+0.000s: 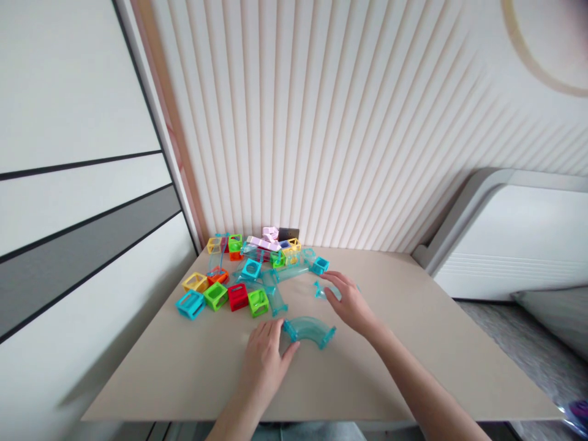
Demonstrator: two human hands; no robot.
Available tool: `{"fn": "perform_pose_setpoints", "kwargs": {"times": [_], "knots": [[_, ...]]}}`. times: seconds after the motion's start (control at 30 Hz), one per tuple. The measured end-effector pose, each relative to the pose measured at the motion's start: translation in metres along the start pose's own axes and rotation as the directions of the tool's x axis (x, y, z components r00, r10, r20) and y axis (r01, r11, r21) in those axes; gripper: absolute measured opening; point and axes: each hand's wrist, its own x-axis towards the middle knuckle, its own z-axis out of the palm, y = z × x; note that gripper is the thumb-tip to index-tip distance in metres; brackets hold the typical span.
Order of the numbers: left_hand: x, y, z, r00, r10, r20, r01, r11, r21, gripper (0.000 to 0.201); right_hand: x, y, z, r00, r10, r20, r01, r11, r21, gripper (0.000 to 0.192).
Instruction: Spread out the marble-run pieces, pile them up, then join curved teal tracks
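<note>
A curved translucent teal tube [310, 329] lies on the table near the front. My left hand [266, 355] is at its left end, with the thumb and index finger on either side of the flanged rim. My right hand [349, 301] hovers farther back on the right, its fingers apart. Beneath and behind those fingers lies another clear teal piece [320, 290], partly hidden by the hand. Just beyond the right fingertips sits a blue cube frame [320, 265]. A straight clear tube [276, 300] rests between the curved tube and the pile.
Red [237, 296], green [258, 302], yellow [195, 282] and blue [190, 304] cube frames stand at the left of the beige table [390, 380]. Behind them are more clear tubes, pink pieces [264, 243] and a dark block [289, 234]. A ribbed wall [312, 122] borders the back.
</note>
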Motion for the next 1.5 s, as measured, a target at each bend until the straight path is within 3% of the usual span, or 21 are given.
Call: {"fn": "perform_pose_setpoints", "kwargs": {"times": [0.07,0.17,0.33,0.47,0.57,0.63,0.77,1.03,1.27,1.4,1.5], "knots": [[0.0,-0.001,0.001,1.0,0.0,0.0,0.0,1.0,-0.003,0.035,0.022,-0.038,0.011,0.993,-0.079,0.09,0.072,0.995,0.076,0.03],[0.0,0.001,0.0,1.0,-0.002,0.003,0.002,1.0,-0.026,0.038,0.055,-0.078,0.04,0.952,-0.162,0.259,0.162,0.987,0.024,0.031],[0.001,0.008,-0.017,0.999,-0.006,-0.035,0.002,0.993,-0.12,0.036,0.085,-0.098,0.083,0.894,-0.105,0.436,0.152,0.985,-0.075,0.028],[0.019,-0.003,-0.05,0.988,0.073,-0.137,-0.088,0.99,-0.108,0.024,0.089,-0.097,0.087,0.887,-0.13,0.443,0.172,0.984,-0.055,0.025],[0.039,-0.026,-0.071,0.986,0.094,-0.139,-0.085,0.994,0.074,0.025,0.088,-0.096,0.082,0.898,-0.144,0.416,0.169,0.985,-0.023,0.022],[0.048,-0.045,-0.075,0.989,0.09,-0.115,-0.063,0.973,0.221,0.04,0.088,-0.096,0.079,0.913,-0.144,0.382,0.155,0.988,0.002,0.021],[0.05,-0.074,-0.063,0.997,0.074,-0.029,-0.056,0.914,0.403,0.069,0.093,-0.094,0.074,0.942,-0.129,0.31,0.115,0.991,0.063,0.023],[0.054,-0.088,-0.043,0.998,0.047,0.043,-0.061,0.884,0.463,0.068,0.096,-0.074,0.057,0.987,0.035,0.16,-0.069,0.975,0.213,0.03],[0.074,-0.09,-0.041,0.997,0.053,0.054,-0.071,0.905,0.419,0.075,0.093,-0.038,0.076,0.929,0.284,0.236,-0.36,0.842,0.402,0.038],[0.097,-0.077,-0.034,0.992,0.126,0.0,-0.12,0.943,0.311,0.083,0.096,-0.03,0.084,0.91,0.324,0.257,-0.412,0.776,0.479,0.038],[0.119,-0.07,-0.025,0.994,0.101,-0.037,-0.089,0.967,0.238,0.077,0.097,-0.03,0.083,0.916,0.316,0.249,-0.401,0.756,0.517,0.036]]}}
